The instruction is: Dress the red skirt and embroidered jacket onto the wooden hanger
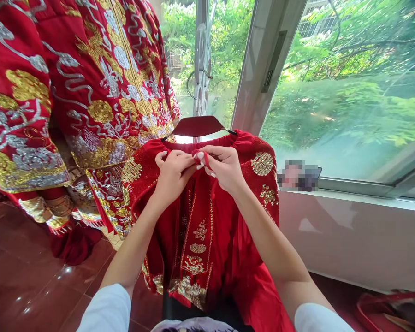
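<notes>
Red gold-embroidered skirt (200,230) — on a dark hanger (198,125), waistband uppermost

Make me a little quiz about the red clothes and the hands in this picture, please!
1. True or false: the red skirt hangs on a hanger.
2. Pick one: what does the right hand pinch? A) a red tie B) a spoon C) a book
3. Fill the gap: the left hand grips the skirt at its ___ edge.

Key: 1 true. 2 A. 3 top.
</notes>
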`<action>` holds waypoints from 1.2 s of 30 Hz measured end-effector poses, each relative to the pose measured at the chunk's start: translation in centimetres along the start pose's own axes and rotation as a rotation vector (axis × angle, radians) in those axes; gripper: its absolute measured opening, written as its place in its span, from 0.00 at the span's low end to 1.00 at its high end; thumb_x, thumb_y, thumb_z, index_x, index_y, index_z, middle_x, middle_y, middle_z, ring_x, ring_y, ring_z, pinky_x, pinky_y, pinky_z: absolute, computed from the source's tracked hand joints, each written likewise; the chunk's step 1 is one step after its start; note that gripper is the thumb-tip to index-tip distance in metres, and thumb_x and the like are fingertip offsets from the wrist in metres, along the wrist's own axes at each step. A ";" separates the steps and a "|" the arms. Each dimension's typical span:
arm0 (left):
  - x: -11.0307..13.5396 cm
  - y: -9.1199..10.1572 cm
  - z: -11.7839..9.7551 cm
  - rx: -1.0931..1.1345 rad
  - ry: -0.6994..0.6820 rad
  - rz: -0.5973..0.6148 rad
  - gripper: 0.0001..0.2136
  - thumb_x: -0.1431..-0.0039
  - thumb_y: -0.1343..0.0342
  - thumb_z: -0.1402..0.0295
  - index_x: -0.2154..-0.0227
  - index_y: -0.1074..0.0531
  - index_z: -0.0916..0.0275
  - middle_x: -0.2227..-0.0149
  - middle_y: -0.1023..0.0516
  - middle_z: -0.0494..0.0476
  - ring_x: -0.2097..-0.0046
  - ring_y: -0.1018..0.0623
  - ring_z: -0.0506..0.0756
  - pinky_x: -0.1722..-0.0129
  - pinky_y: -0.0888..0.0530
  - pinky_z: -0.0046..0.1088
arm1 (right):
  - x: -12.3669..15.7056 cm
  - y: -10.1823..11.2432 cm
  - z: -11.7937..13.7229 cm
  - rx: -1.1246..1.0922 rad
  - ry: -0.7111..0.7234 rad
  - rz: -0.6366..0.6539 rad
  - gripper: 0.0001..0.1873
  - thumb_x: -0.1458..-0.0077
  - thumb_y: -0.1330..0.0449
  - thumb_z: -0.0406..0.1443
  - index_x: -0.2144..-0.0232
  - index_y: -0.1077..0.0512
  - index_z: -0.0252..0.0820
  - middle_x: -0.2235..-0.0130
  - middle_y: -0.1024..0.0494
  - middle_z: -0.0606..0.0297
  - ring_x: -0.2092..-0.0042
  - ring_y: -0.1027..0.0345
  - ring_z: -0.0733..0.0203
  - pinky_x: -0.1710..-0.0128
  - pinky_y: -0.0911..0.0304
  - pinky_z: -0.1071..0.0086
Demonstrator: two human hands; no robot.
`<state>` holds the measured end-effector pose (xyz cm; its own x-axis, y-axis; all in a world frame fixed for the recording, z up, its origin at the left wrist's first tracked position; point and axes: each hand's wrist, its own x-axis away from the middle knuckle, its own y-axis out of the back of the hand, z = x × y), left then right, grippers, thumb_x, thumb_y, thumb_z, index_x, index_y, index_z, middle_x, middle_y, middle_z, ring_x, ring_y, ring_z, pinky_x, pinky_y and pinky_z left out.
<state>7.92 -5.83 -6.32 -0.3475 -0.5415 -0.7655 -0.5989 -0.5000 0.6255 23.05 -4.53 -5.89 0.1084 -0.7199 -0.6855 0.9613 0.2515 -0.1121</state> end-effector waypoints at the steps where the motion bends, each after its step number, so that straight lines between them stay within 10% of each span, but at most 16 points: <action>1: -0.2 -0.4 -0.1 0.023 0.043 -0.020 0.12 0.35 0.51 0.61 0.67 0.24 0.56 0.65 0.21 0.50 0.57 0.28 0.55 0.46 0.46 0.43 | 0.0 -0.1 0.1 0.045 0.012 -0.028 0.13 0.54 0.33 0.43 0.76 0.25 0.38 0.81 0.33 0.71 0.84 0.49 0.76 0.86 0.56 0.76; 9: 0.0 -1.5 0.7 0.258 0.143 -0.155 0.12 0.36 0.51 0.60 0.67 0.23 0.54 0.63 0.21 0.48 0.57 0.25 0.53 0.43 0.47 0.39 | 0.0 -0.8 0.3 0.336 0.145 -0.322 0.05 0.50 0.39 0.32 0.73 0.34 0.41 0.73 0.29 0.69 0.80 0.43 0.73 0.83 0.48 0.74; 17: -0.2 -0.3 1.5 0.391 0.149 -0.054 0.14 0.38 0.49 0.56 0.71 0.22 0.55 0.65 0.20 0.51 0.58 0.25 0.56 0.43 0.46 0.46 | -1.4 -0.3 1.5 0.463 0.017 -0.123 0.05 0.50 0.42 0.29 0.76 0.34 0.41 0.85 0.39 0.75 0.83 0.51 0.73 0.82 0.54 0.73; 24: -0.3 0.0 1.4 0.420 0.119 -0.011 0.19 0.42 0.46 0.53 0.82 0.27 0.59 0.70 0.23 0.51 0.62 0.28 0.55 0.47 0.42 0.43 | -1.5 -1.7 0.3 0.804 0.288 -0.157 0.05 0.50 0.45 0.28 0.73 0.31 0.40 0.82 0.41 0.75 0.78 0.50 0.72 0.74 0.52 0.72; 36: -0.1 -1.0 1.1 0.648 0.225 -0.168 0.20 0.44 0.42 0.55 0.87 0.32 0.60 0.76 0.28 0.49 0.67 0.29 0.51 0.46 0.40 0.38 | -2.8 -1.3 2.1 0.850 0.107 0.006 0.04 0.51 0.43 0.27 0.75 0.30 0.37 0.80 0.39 0.73 0.76 0.49 0.71 0.72 0.50 0.70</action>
<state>7.77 -4.53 -7.03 -0.0968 -0.6537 -0.7505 -0.9648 -0.1236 0.2321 22.00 -4.20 -2.30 0.1305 -0.6445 -0.7534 0.8290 -0.3459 0.4395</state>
